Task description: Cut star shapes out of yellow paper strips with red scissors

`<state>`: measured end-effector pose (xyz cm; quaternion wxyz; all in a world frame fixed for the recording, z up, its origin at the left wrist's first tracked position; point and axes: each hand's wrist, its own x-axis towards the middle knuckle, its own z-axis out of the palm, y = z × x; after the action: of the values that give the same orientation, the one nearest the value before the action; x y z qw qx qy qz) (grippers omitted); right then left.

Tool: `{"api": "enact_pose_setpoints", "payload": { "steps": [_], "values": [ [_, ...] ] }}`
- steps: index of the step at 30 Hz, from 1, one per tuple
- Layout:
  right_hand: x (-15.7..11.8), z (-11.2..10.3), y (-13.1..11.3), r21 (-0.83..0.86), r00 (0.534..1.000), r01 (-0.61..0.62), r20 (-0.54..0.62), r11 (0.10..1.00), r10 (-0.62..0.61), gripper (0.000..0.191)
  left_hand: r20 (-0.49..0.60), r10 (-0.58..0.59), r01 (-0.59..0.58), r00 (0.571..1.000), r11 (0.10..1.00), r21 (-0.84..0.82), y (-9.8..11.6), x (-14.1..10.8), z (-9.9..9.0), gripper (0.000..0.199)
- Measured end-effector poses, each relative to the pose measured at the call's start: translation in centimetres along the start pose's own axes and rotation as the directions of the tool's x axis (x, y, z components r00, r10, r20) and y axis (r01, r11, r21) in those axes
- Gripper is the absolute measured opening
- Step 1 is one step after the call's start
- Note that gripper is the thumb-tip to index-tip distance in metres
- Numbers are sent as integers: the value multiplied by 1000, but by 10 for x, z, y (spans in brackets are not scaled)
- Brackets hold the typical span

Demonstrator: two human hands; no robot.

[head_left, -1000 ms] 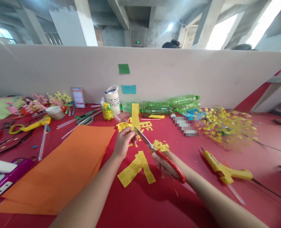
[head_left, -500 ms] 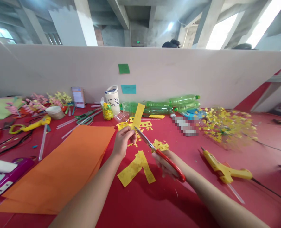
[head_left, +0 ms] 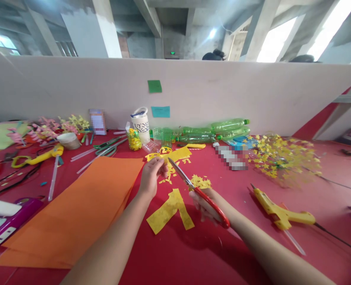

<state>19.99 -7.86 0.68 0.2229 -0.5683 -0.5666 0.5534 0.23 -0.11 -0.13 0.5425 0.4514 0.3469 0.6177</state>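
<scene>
My left hand (head_left: 151,174) pinches one end of a yellow paper strip (head_left: 178,154), which points out to the right. In my right hand (head_left: 206,202) is a pair of red-handled scissors (head_left: 206,202), its blade tips at the strip beside my left fingertips. Whether the blades are parted is hard to see. Below the scissors lie more yellow strips (head_left: 163,213) on the red table (head_left: 175,257). A small heap of cut yellow stars (head_left: 201,181) sits just behind my right hand. Yellow offcuts with star-shaped holes (head_left: 171,174) lie partly hidden under the held strip.
Orange sheets (head_left: 80,206) cover the left front. A yellow glue gun (head_left: 282,211) with its cord lies at right, behind it a bunch of yellow stars (head_left: 282,156). Green bottles (head_left: 199,134), a white cup (head_left: 140,124) and a yellow cutter (head_left: 196,146) stand or lie toward the partition (head_left: 104,87).
The yellow strip in my left hand has turned from pointing up to pointing right. The scissors have hardly moved, and both hands keep their hold.
</scene>
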Motion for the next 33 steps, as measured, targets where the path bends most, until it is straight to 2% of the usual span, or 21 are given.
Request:
{"api": "enact_pose_setpoints", "payload": {
  "steps": [4,11,18,33],
  "values": [
    [-1,1,-2,-12,1000,5,-14,1000,-5,50,76,-39,36,996,999,36,-1,-3,3,21],
    [0,1,-1,-2,1000,-2,-8,1000,2,52,-15,-10,10,1000,1000,-21,-1,0,1,13],
    [-2,-2,0,-16,999,39,18,999,-39,47,-33,6,-5,999,1000,12,0,1,1,13],
    [-4,-5,-2,-79,998,53,26,995,-51,44,65,26,-34,998,991,132,3,2,-2,17]
  ]
}}
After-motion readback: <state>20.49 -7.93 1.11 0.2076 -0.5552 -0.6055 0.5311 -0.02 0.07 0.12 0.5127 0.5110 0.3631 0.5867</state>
